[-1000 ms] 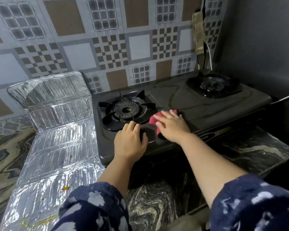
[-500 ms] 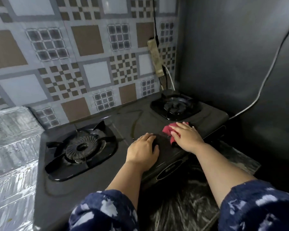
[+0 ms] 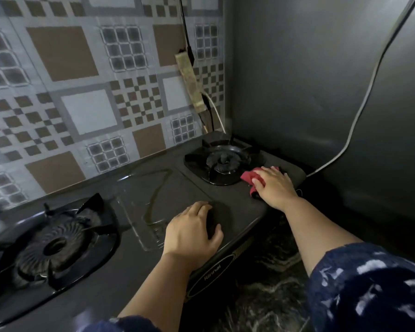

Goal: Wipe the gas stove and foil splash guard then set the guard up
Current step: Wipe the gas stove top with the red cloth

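Gas stove (image 3: 139, 212) on the marbled surface (image 3: 261, 295): my right hand (image 3: 274, 186) presses a red cloth (image 3: 248, 177) beside its right burner (image 3: 222, 161), my left hand (image 3: 192, 232) spread flat, grip empty, at its front edge.

One stove (image 3: 153, 202) with two burners (image 3: 55, 245) (image 3: 222, 161), one red cloth (image 3: 249, 178), two hands (image 3: 189, 233) (image 3: 276, 188), one power strip (image 3: 189, 82) and one grey cable (image 3: 369, 92).
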`<state>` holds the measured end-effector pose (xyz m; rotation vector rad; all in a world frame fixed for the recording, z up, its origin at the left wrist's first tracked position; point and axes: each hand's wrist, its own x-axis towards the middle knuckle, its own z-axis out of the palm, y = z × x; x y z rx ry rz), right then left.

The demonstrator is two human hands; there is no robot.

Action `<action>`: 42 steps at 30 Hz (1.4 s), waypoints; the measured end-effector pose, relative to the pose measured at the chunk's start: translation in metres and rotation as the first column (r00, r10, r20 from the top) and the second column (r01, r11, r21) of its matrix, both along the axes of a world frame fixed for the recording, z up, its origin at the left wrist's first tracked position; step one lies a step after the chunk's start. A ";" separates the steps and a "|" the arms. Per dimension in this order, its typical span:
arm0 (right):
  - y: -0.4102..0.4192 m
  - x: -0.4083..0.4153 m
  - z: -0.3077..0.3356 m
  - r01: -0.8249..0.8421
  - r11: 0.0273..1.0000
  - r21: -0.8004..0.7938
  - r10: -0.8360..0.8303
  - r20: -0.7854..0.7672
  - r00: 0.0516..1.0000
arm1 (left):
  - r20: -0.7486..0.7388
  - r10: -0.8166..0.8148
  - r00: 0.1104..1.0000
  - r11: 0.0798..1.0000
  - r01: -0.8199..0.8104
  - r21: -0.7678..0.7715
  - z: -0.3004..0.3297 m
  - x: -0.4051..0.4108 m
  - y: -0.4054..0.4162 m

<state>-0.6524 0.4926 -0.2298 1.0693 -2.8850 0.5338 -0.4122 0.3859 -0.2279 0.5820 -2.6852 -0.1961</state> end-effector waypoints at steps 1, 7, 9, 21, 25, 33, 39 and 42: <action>0.000 -0.004 0.000 0.021 1.000 -0.005 -0.021 -0.004 1.000 | -0.007 0.005 1.000 1.000 -0.005 0.000 0.000 0.000 0.000; 0.001 -0.041 0.010 0.115 0.991 0.060 -0.117 0.029 0.993 | -0.031 0.029 0.999 1.000 -0.030 -0.001 0.001 0.000 0.001; -0.002 -0.050 0.012 0.130 0.987 0.091 -0.135 0.048 0.990 | -0.038 0.034 0.999 0.999 -0.034 0.004 0.000 -0.002 0.001; -0.009 0.045 0.003 0.059 0.997 0.041 -0.060 0.024 0.998 | 0.007 0.018 1.000 0.998 -0.018 0.054 0.003 -0.004 0.002; -0.025 0.103 0.004 -0.059 0.997 0.054 0.058 0.026 0.998 | 0.011 0.012 1.000 0.994 -0.013 0.112 0.012 0.009 -0.002; -0.085 0.188 0.011 -0.231 0.967 0.106 0.225 0.061 0.972 | 0.214 0.211 0.954 0.978 -0.204 -0.053 0.040 0.081 -0.082; -0.119 0.222 0.011 -0.328 0.942 0.073 0.326 0.044 0.944 | 0.431 0.229 0.873 0.972 -0.225 -0.061 0.043 0.100 -0.111; -0.126 0.217 0.013 -0.322 0.942 0.095 0.318 0.055 0.947 | 0.414 0.215 0.885 0.976 -0.208 -0.063 0.041 0.099 -0.113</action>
